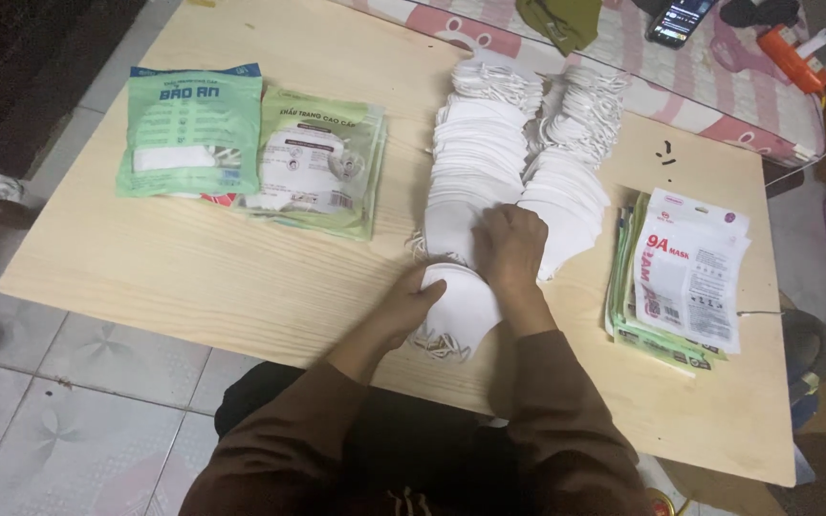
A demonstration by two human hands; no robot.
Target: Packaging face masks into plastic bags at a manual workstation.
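Gripping a small stack of white face masks (459, 311) near the counter's (193, 277) front edge, left hand (411, 308) cupping its left side, right hand (510, 250) pressing fingers onto the top, nearer the long overlapping mask rows (489, 158) running away toward the far edge.

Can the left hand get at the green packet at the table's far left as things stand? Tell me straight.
Probably yes. The left hand rests on the white masks near the table's front edge, and only bare wooden table lies between it and the green packet. Nothing blocks the way, though it would be a long stretch.
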